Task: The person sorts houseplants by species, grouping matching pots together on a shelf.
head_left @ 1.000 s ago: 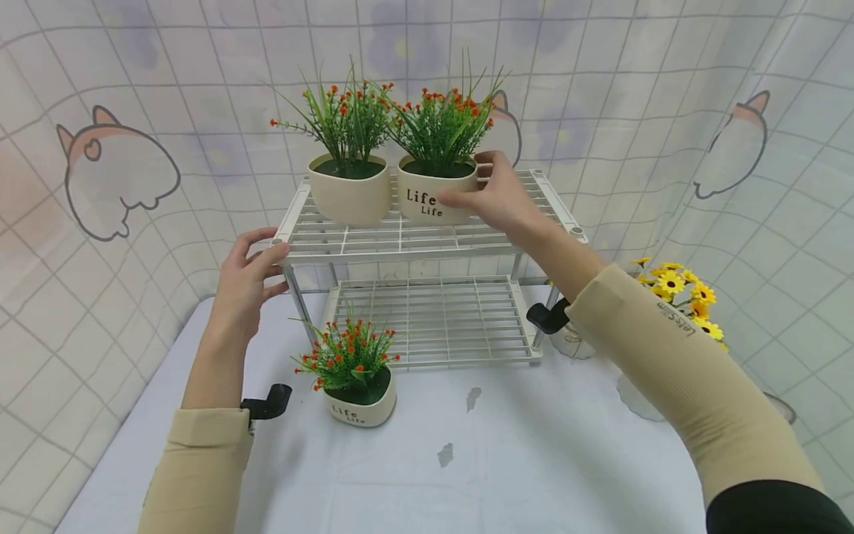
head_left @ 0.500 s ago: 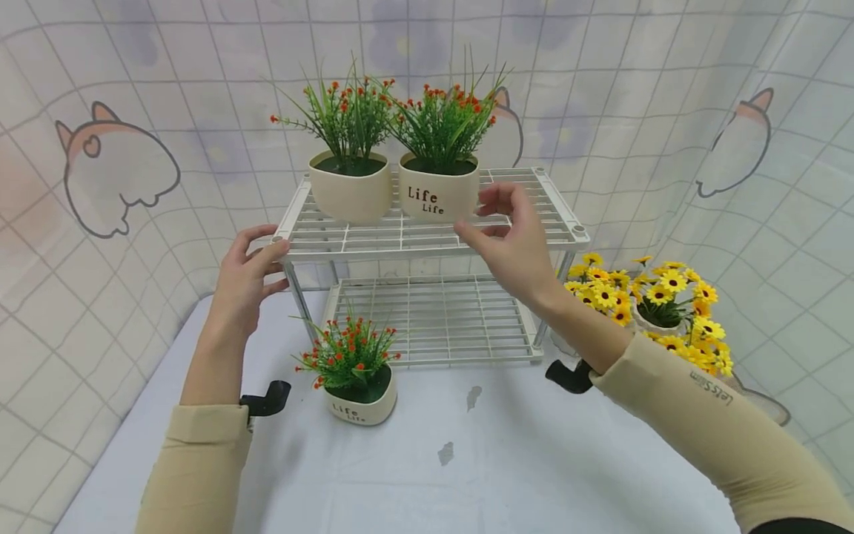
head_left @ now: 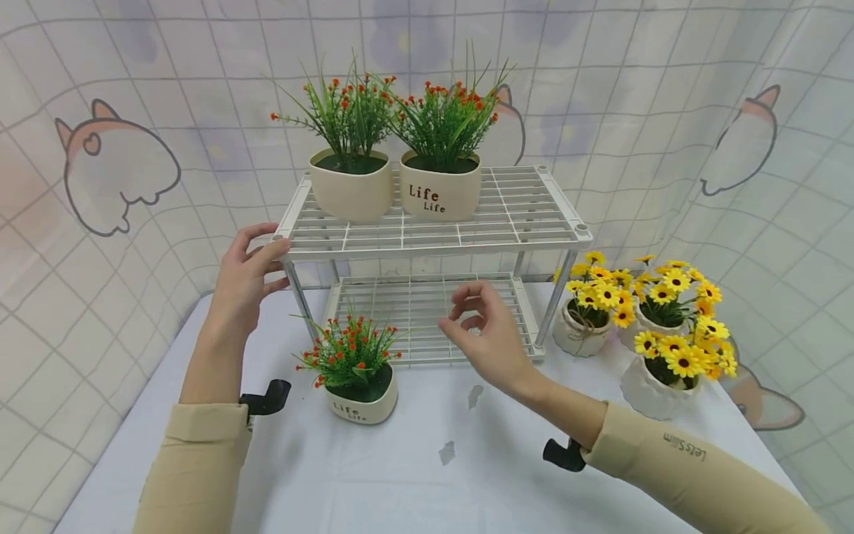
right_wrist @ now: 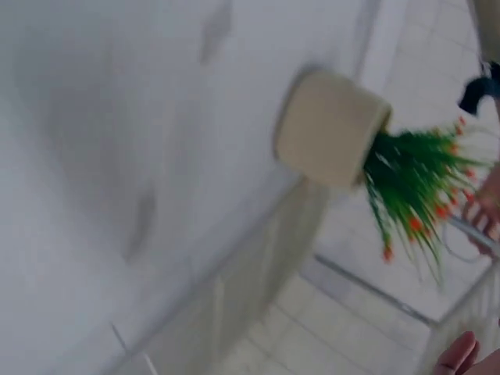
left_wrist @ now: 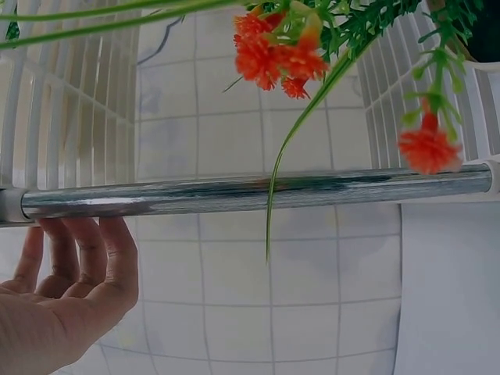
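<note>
My left hand (head_left: pixel 247 278) holds the front left corner of the white two-tier wire shelf (head_left: pixel 437 252), thumb on top. In the left wrist view its fingers (left_wrist: pixel 117 250) touch the metal post (left_wrist: pixel 258 194). My right hand (head_left: pixel 490 337) hangs in the air before the lower tier, fingers loosely bent around nothing. On the upper tier stand a plain-faced cream pot (head_left: pixel 351 191) and one lettered "Life" (head_left: pixel 440 194), both with red-flowered artificial plants. A third such potted plant (head_left: pixel 360 404) stands on the table in front of the shelf; it also shows in the right wrist view as a blurred cream pot (right_wrist: pixel 332 129).
Three pots of yellow daisies stand on the table to the right of the shelf, the nearest being a white pot (head_left: pixel 657 389). A tiled-pattern curtain (head_left: pixel 220 89) surrounds the white table (head_left: pixel 373 482). Two grey patches mark the tabletop.
My right hand has let go of the "Life" pot on the upper tier and moved down, before the lower tier. The daisies it blocked now show. My left hand stays on the corner.
</note>
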Demonstrator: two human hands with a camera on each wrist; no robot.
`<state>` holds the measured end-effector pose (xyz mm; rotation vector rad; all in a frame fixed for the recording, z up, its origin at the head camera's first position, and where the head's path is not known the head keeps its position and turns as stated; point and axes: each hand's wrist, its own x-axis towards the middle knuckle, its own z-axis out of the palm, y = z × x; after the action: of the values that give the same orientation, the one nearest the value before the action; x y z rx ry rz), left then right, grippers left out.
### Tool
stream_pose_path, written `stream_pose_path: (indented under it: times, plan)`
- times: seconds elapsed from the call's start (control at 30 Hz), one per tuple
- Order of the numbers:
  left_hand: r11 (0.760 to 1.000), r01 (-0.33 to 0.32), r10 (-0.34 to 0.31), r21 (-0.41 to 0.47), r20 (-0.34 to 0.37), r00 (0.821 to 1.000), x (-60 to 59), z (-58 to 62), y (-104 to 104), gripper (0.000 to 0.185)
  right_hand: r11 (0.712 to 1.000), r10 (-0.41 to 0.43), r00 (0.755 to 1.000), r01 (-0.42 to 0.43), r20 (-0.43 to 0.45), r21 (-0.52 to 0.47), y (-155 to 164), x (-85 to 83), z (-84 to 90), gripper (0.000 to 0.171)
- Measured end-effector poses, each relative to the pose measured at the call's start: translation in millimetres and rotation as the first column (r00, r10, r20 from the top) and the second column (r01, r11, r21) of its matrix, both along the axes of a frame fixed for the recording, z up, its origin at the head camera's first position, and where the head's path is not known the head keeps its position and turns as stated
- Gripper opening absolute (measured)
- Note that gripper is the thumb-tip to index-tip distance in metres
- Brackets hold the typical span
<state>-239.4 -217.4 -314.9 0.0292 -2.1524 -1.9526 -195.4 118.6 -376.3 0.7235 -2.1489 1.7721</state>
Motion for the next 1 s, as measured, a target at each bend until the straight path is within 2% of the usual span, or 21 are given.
stream_pose_path:
  times: [0.1, 0.23, 0.37, 0.53, 0.7, 1.0]
  plan:
    - [1.000, -0.004, 0.004, 0.008, 0.002, 1.000, 0.1, 0.0, 1, 0.050, 1.000, 0.007, 0.987, -0.009, 0.158, 0.012, -9, 4.3, -21.3, 0.037]
    - [0.999, -0.002, 0.002, 0.033, 0.001, 1.000, -0.2, 0.1, 2, 0.049, 0.999, 0.000, 0.944, -0.012, 0.329, 0.036, -22, 7.5, -44.7, 0.045]
    - [0.999, 0.003, -0.003, 0.046, -0.006, 1.000, -0.6, -0.2, 1, 0.048, 0.998, -0.001, 0.903, -0.022, 0.429, 0.050, -35, 8.1, -65.4, 0.053]
    - [0.998, 0.012, -0.012, 0.063, -0.009, 1.000, -0.5, -0.4, 0, 0.048, 0.997, 0.039, 0.865, -0.064, 0.499, 0.032, -50, 11.1, -82.3, 0.064]
    - [0.997, 0.013, -0.012, 0.076, -0.013, 1.000, -0.4, 0.3, 0, 0.047, 0.994, 0.064, 0.856, -0.100, 0.513, 0.042, -67, 17.0, -92.3, 0.079]
    - [0.998, -0.005, 0.005, 0.066, -0.005, 1.000, -0.6, -0.5, 2, 0.047, 0.995, -0.010, 0.888, -0.039, 0.460, 0.097, -92, 20.2, -107.7, 0.088]
